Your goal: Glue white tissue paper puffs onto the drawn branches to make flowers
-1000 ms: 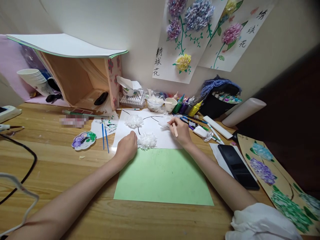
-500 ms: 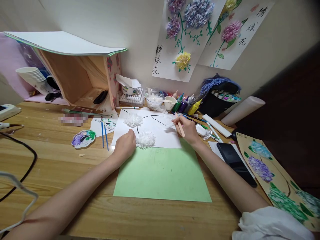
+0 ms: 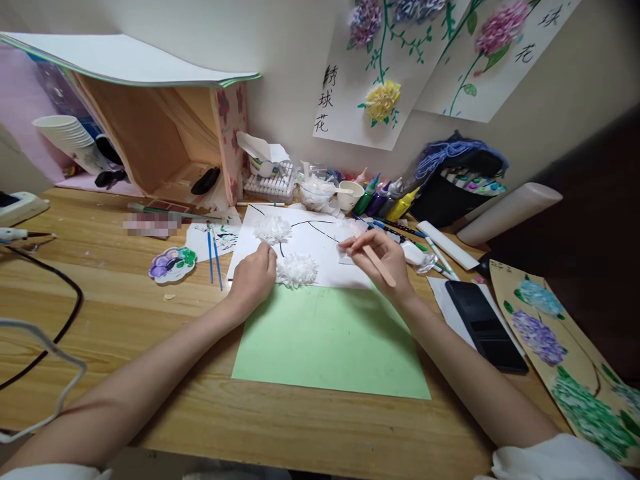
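Observation:
My right hand (image 3: 383,265) is closed around a wooden craft stick (image 3: 380,267), held slantwise over the right part of the white paper (image 3: 330,270). A white tissue-like patch (image 3: 351,232) lies on the paper by its fingertips. Curled with its knuckles up, my left hand (image 3: 254,275) rests at the paper's left part; whatever is inside those fingers is hidden. Beside it are two fluffy white paper flowers, an upper one (image 3: 273,229) and a lower one (image 3: 299,271). Thin black lines run across the paper, which overlaps a green sheet (image 3: 325,340).
Behind the paper stand a bowl of white scraps (image 3: 317,192), a paper cup (image 3: 350,195) and paint bottles (image 3: 403,205). A palette (image 3: 173,265) and blue brushes (image 3: 216,260) lie left. On the right are a phone (image 3: 485,327), pens and a flower picture (image 3: 555,333).
My right hand has shifted right and toward me with the craft stick, off the white patch. My left hand stays in place. The view has tilted down a little.

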`<control>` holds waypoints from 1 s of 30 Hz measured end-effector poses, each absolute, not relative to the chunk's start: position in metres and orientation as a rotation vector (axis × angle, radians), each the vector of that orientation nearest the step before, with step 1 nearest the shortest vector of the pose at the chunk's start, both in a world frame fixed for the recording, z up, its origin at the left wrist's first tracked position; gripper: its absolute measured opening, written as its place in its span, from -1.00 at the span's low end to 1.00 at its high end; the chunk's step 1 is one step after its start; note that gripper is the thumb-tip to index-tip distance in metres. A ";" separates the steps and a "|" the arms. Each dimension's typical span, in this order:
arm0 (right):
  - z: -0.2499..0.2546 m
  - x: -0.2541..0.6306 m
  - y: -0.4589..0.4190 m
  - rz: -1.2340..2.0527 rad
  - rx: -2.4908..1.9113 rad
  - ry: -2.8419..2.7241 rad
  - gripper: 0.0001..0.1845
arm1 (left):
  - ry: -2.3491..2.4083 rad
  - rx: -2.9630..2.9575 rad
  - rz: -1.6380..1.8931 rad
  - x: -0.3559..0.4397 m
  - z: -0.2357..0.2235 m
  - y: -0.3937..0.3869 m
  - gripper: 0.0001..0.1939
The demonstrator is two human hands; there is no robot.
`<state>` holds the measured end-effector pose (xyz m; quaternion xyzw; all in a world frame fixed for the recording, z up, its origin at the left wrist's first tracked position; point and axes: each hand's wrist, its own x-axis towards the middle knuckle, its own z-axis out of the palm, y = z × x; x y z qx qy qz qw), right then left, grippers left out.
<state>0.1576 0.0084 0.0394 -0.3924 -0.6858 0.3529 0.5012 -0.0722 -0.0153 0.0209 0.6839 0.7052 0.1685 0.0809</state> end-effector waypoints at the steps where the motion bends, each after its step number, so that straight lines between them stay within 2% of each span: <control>1: 0.038 0.155 0.003 0.947 -0.914 -1.688 -0.91 | 2.095 2.058 0.561 -0.070 0.025 -0.020 -0.70; 5: 0.024 0.148 -0.011 1.211 -0.824 -1.805 -0.95 | 1.888 2.131 0.630 -0.056 0.037 -0.043 -0.68; 9: 0.010 0.147 -0.015 1.261 -0.829 -1.847 -0.94 | 1.720 2.119 0.514 -0.044 0.034 -0.057 -0.65; 13: 0.005 0.143 -0.017 1.147 -0.900 -1.863 -0.93 | 1.740 2.080 0.429 -0.043 0.024 -0.055 -0.76; 16: 0.004 0.142 -0.021 1.003 -0.964 -1.848 -0.90 | 1.775 2.086 0.429 -0.043 0.019 -0.052 -0.77; 21: 0.000 0.149 -0.029 0.787 -0.810 -1.960 -0.54 | 1.841 2.133 0.410 -0.042 0.015 -0.050 -0.76; 23: -0.001 0.151 -0.030 0.688 -0.712 -2.051 -0.46 | 1.861 2.146 0.384 -0.041 0.014 -0.049 -0.75; 30: 0.000 0.143 -0.024 0.568 -0.690 -2.216 -0.56 | 1.889 2.194 0.362 -0.040 0.012 -0.050 -0.75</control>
